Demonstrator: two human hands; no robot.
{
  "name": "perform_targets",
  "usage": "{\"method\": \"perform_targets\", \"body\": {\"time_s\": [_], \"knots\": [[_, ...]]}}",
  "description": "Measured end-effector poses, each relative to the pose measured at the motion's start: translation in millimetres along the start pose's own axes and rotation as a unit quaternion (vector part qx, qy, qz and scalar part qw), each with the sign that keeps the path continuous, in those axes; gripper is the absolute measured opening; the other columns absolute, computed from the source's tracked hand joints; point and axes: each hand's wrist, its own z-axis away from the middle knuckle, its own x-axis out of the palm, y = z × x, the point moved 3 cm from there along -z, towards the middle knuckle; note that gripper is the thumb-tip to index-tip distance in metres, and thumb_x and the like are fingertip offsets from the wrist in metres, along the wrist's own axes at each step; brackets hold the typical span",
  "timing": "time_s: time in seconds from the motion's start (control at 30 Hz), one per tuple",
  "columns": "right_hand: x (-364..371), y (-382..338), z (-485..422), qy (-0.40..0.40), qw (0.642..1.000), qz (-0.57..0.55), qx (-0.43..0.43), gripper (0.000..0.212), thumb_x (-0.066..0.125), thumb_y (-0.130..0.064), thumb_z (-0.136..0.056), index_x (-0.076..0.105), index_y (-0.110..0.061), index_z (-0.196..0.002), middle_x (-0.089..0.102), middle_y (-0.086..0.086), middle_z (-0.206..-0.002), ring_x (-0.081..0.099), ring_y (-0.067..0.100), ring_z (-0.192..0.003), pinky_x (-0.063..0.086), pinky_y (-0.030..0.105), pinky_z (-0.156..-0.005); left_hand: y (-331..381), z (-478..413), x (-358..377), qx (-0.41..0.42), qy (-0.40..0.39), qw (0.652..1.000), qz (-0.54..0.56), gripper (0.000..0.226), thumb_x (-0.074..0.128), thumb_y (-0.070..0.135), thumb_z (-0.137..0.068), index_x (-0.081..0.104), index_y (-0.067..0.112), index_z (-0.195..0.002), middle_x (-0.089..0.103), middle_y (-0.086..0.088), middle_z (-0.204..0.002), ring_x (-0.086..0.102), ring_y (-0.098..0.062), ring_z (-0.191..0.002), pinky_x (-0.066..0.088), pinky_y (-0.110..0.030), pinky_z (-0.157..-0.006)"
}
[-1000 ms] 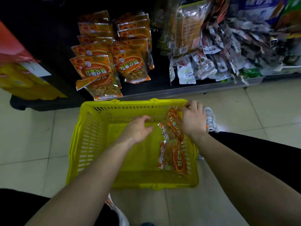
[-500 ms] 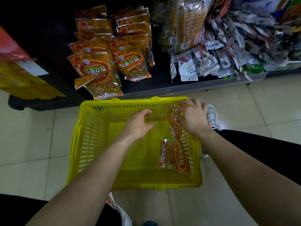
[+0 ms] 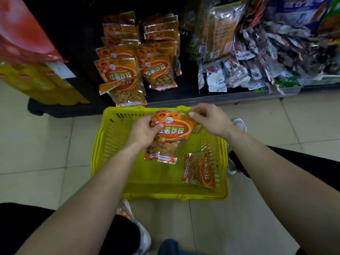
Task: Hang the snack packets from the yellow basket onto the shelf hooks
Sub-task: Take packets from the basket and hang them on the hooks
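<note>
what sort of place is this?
Most likely a shop aisle: orange snack packets hang in rows on a dark shelf, other packaged goods hang beside them, and a yellow basket sits on the tiled floor, with the left hand and right hand holding a loose packet over it.

Both arms forward; left grip [image 3: 145,133] clasps packet [image 3: 173,130], right grip [image 3: 211,120] pinches it

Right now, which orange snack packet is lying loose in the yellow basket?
The loose packet by the basket's right wall, print sideways, untouched. The left hand and right hand grip the held packet above it; the hanging packets are on the shelf.
</note>
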Motion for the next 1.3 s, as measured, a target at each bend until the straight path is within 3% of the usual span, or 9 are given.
{"method": "perform_targets", "body": {"time_s": [0.13,0.27,0.5,0.63,0.8,0.93,1.07,1.2,1.3], "knots": [[17.2,50.0,26.4,-0.065,0.981,0.17,0.068,0.019,0.059,-0.03,-0.098,0.071,-0.024,-0.111,0.073,-0.004,-0.101,0.067,0.019,-0.096,0.049,0.029,-0.081,-31.0,12.3,-10.7,-0.051,-0.005,0.998,-0.033,0.036,0.069,0.032,-0.093,0.065,0.014,-0.124,0.071,-0.003,-0.116,0.067,-0.021,-0.099,0.055,-0.035,-0.089],[42.5,58.4,40.4,-0.12,0.933,0.338,0.031,0.025,0.053,-0.038,-0.096,0.066,-0.034,-0.118,0.072,-0.001,-0.114,0.064,0.026,-0.11,0.044,0.038,-0.098,-50.4,20.5,-11.5,-0.084,-0.014,0.996,-0.015,0.042,0.068,0.035,-0.093,0.062,0.015,-0.129,0.07,-0.005,-0.12,0.068,-0.023,-0.104,0.056,-0.037,-0.09],[48.7,24.4,30.9,-0.033,0.996,-0.03,0.082,0.084,0.086,-0.034,-0.076,0.042,-0.021,-0.146,0.054,0.0,-0.134,0.056,0.016,-0.115,0.049,0.037,-0.098,-27.0,16.4,-5.7,-0.074,-0.042,0.995,0.056,0.03,0.072,0.029,-0.09,0.067,0.019,-0.118,0.072,0.001,-0.107,0.069,-0.016,-0.096,0.057,-0.036,-0.088],[12.9,8.5,21.9,-0.055,0.971,-0.21,0.097,0.046,0.082,-0.011,-0.081,0.065,-0.01,-0.123,0.073,0.006,-0.113,0.072,0.019,-0.102,0.057,0.044,-0.094,18.0,11.1,4.5,-0.024,-0.061,0.987,0.146,0.015,0.073,0.017,-0.09,0.069,0.023,-0.103,0.073,0.009,-0.094,0.069,-0.002,-0.081,0.055,-0.021,-0.075],[-80.6,12.6,30.7,0.079,0.97,-0.219,0.07,0.019,0.073,-0.005,-0.088,0.071,-0.015,-0.104,0.076,-0.002,-0.093,0.074,0.01,-0.084,0.06,0.04,-0.082,54.5,-1.6,25.4,0.031,-0.063,0.977,0.201,0.023,0.076,0.016,-0.086,0.067,0.017,-0.107,0.074,0.004,-0.094,0.067,0.002,-0.077,0.048,-0.013,-0.067],[-134.6,43.2,54.0,0.178,0.956,-0.22,0.074,0.02,0.071,-0.01,-0.09,0.073,-0.023,-0.106,0.076,0.003,-0.105,0.073,0.02,-0.099,0.058,0.047,-0.09,37.2,-7.0,82.2,0.028,-0.136,0.988,0.07,0.022,0.078,0.013,-0.085,0.065,0.02,-0.102,0.071,-0.002,-0.1,0.064,-0.011,-0.085,0.054,-0.032,-0.083],[-148.2,67.8,71.6,0.253,0.937,-0.225,0.081,0.031,0.069,-0.006,-0.091,0.066,-0.013,-0.121,0.072,0.006,-0.113,0.072,0.005,-0.095,0.058,0.027,-0.085,17.1,-8.5,152.5,0.038,-0.212,0.974,-0.072,0.032,0.077,0.018,-0.086,0.067,0.026,-0.116,0.065,0.0,-0.125,0.063,-0.019,-0.106,0.05,-0.031,-0.092],[-149.0,93.0,82.4,0.271,0.927,-0.23,0.124,0.025,0.07,-0.008,-0.09,0.069,-0.02,-0.112,0.074,0.004,-0.11,0.073,0.015,-0.098,0.058,0.042,-0.09,3.4,-14.4,188.4,0.058,-0.248,0.956,-0.147,0.035,0.078,0.023,-0.085,0.068,0.027,-0.119,0.062,-0.001,-0.13,0.061,-0.022,-0.114,0.049,-0.03,-0.092],[-142.6,102.6,85.2,0.266,0.922,-0.237,0.154,0.026,0.071,-0.01,-0.09,0.069,-0.036,-0.094,0.074,0.0,-0.107,0.073,0.017,-0.098,0.057,0.048,-0.092,-11.3,-14.1,199.3,0.037,-0.287,0.947,-0.138,0.032,0.071,0.009,-0.088,0.069,0.021,-0.118,0.066,0.0,-0.118,0.064,-0.021,-0.097,0.05,-0.028,-0.083]]}}
